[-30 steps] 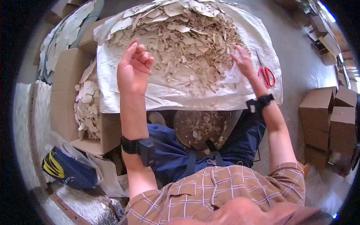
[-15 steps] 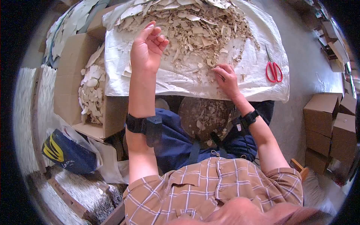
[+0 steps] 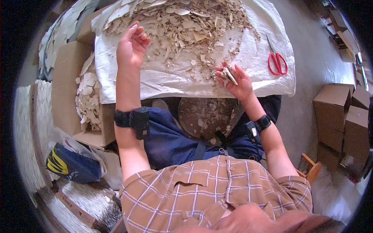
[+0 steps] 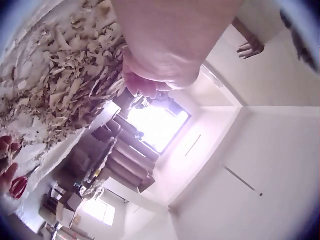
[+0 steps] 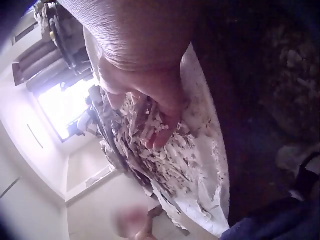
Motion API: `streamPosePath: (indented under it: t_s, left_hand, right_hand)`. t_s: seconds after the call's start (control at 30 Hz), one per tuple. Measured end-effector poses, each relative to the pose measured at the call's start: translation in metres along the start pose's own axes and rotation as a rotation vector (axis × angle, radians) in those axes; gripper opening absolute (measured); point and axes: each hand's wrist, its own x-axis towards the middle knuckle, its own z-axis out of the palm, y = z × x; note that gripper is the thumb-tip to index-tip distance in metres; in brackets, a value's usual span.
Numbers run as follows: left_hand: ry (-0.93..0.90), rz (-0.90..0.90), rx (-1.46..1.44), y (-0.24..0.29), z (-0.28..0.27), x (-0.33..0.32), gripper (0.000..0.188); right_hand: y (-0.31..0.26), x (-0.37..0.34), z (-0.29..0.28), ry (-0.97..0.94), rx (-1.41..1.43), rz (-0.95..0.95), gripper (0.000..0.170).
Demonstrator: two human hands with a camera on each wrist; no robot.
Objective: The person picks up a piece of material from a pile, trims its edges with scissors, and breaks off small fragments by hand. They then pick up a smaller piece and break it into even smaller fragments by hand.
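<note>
My right hand (image 3: pixel 241 87) is turned palm up over the near part of a white sheet (image 3: pixel 159 83), holding a small bunch of pale, thin flakes (image 3: pixel 229 75) in its curled fingers. A longer sliver with a dark edge sticks out of the bunch. Raised over the sheet's left side, my left hand (image 3: pixel 131 52) has loosely bent fingers and nothing in it. A heap of dry, cream-and-brown flakes (image 3: pixel 186 29) spreads beyond both hands. In the right wrist view, my right hand (image 5: pixel 145 80) largely covers what it holds.
Red-handled scissors (image 3: pixel 277 64) lie on the sheet's right side. At left stands a cardboard box (image 3: pixel 68 77) with larger pale pieces (image 3: pixel 90 91). A round container (image 3: pixel 206 116) holding scraps sits between the knees. Several cartons (image 3: pixel 334 112) are stacked on the right.
My right hand came inward from beside the scissors to the sheet's near part, then turned palm up with flakes in it. My left hand stays raised in much the same pose.
</note>
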Motion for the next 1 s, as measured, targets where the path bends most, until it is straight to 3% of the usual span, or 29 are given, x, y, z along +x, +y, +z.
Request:
streamPosePath:
  t_s: [0.13, 0.2, 0.37, 0.43, 0.5, 0.57, 0.63, 0.7, 0.77, 0.83, 0.93, 1.0]
  left_hand:
    - [0.015, -0.03, 0.08, -0.014, 0.009, 0.011, 0.019]
    - [-0.024, -0.046, 0.088, -0.019, 0.019, 0.008, 0.019]
    - [-0.174, -0.061, 0.065, -0.025, 0.021, -0.01, 0.018]
    - [-0.127, -0.056, 0.095, -0.038, 0.028, -0.028, 0.017]
    - [-0.178, -0.041, 0.46, -0.054, 0.04, -0.048, 0.014]
    - [-0.404, -0.069, 0.712, -0.085, 0.038, -0.062, 0.012]
    - [-0.733, 0.211, 1.047, -0.117, 0.031, -0.08, 0.012]
    - [-0.978, 0.405, 1.179, -0.131, 0.034, -0.109, 0.012]
    - [-1.129, 0.679, 1.33, -0.137, 0.034, -0.128, 0.015]
    - [-1.169, 0.65, 1.378, -0.14, 0.03, -0.137, 0.014]
    - [-1.12, 0.344, 1.369, -0.14, 0.026, -0.141, 0.012]
    - [-1.084, 0.299, 1.338, -0.148, 0.024, -0.143, 0.012]
  right_hand:
    - [-0.004, -0.01, -0.001, -0.021, -0.024, 0.053, 0.039]
    - [-0.002, -0.017, -0.007, 0.082, -0.474, 0.048, 0.039]
    - [0.016, -0.031, -0.015, 0.022, -0.51, 0.092, 0.04]
    - [0.023, -0.037, -0.016, 0.022, -0.524, 0.082, 0.039]
    - [0.03, -0.042, -0.017, 0.016, -0.458, 0.113, 0.039]
    - [0.036, -0.044, -0.017, -0.009, -0.324, 0.15, 0.038]
    - [0.043, -0.05, -0.014, 0.01, -0.273, 0.155, 0.034]
    - [0.048, -0.057, -0.012, 0.097, -0.084, 0.197, 0.031]
    - [0.053, -0.062, -0.007, 0.042, -0.133, 0.201, 0.029]
    - [0.06, -0.063, -0.02, 0.052, -0.106, 0.232, 0.03]
    - [0.061, -0.073, -0.014, 0.059, -0.116, 0.284, 0.031]
    - [0.064, -0.078, -0.014, 0.02, -0.133, 0.329, 0.032]
